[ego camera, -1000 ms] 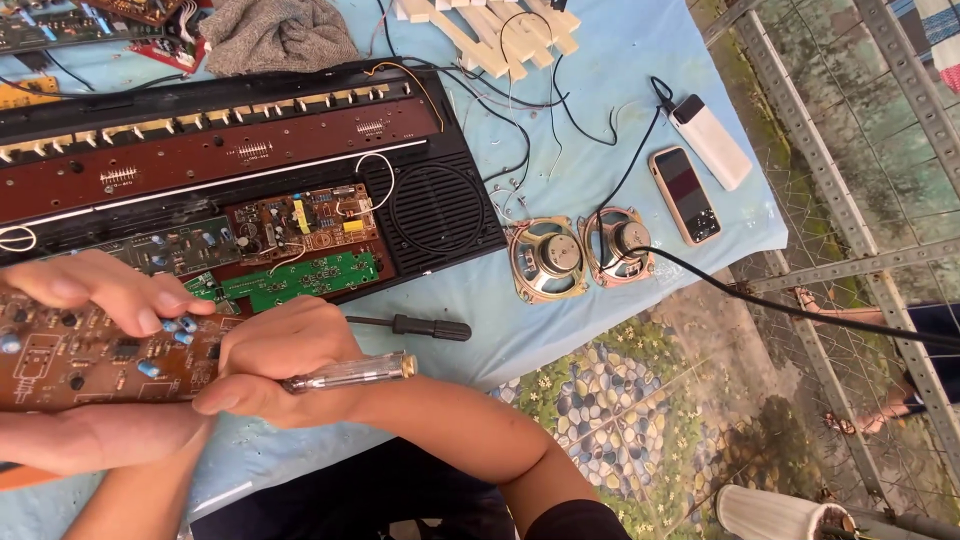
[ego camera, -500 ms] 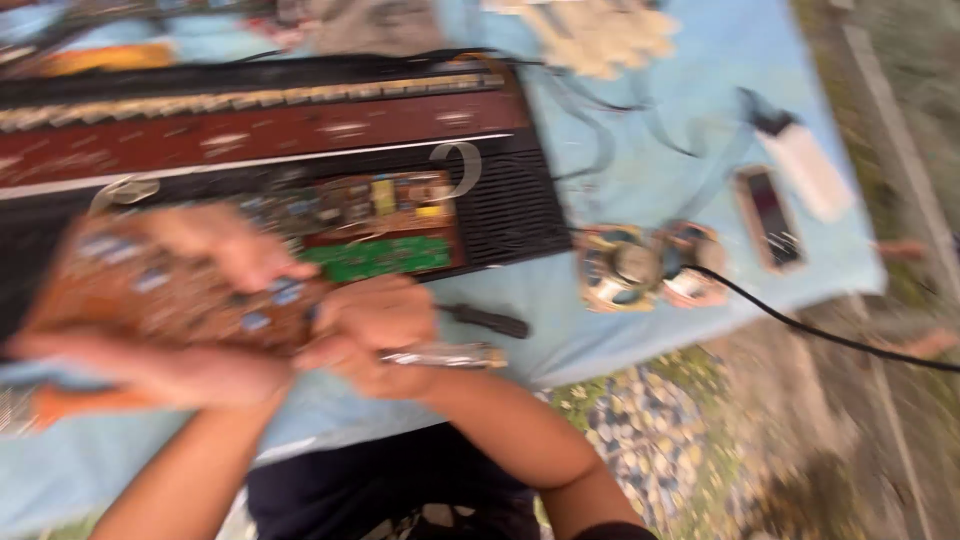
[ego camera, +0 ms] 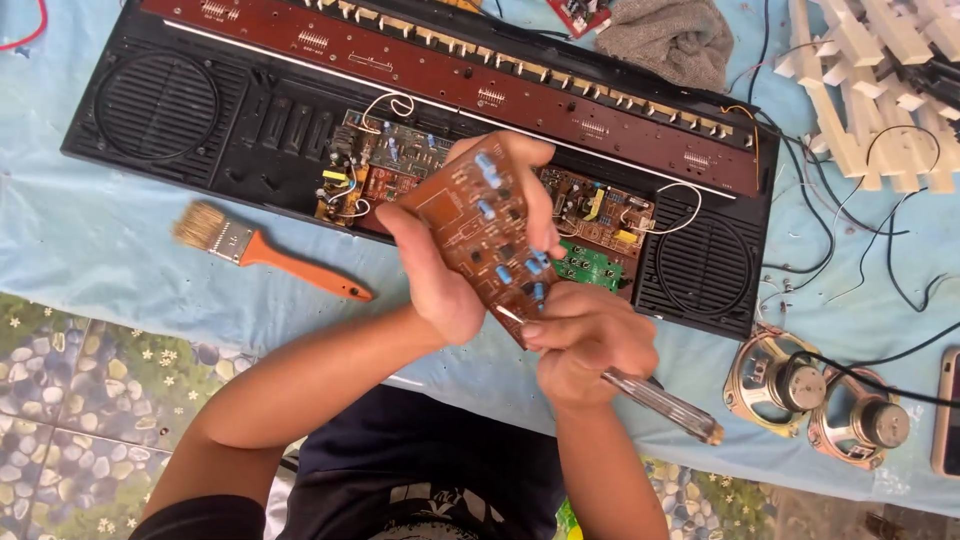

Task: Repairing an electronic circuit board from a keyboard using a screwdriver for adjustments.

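brown circuit board (ego camera: 480,235) with small blue capacitors is held up in the air, tilted, above the near middle of the tabletop (ego camera: 90,240) and just in front of the opened keyboard case (ego camera: 250,120). the left hand (ego camera: 440,280) grips the board from its left edge, fingers curled over the far edge and thumb on the near side, so this grip is pressed together on the board. the right hand (ego camera: 590,340) is closed around a screwdriver (ego camera: 655,400) with a clear handle; the handle points toward the near right edge of the tabletop, and the metal tip touches the lower corner of the board (the exact spot under the tip is too small to tell).

the keyboard case is black, lies along the far edge of the tabletop, and shows a long reddish-brown board (ego camera: 450,70) on top, with smaller boards and a green board (ego camera: 590,268) in the middle, between two round speaker grilles. a paintbrush (ego camera: 265,250) with an orange handle lies on the light blue cloth near the left side, apart from the hands. two loose speakers (ego camera: 820,400) lie near the right edge, with black wires over them. a grey cloth (ego camera: 670,40) is at the far edge, and white keys (ego camera: 850,90) lie in the far right corner.
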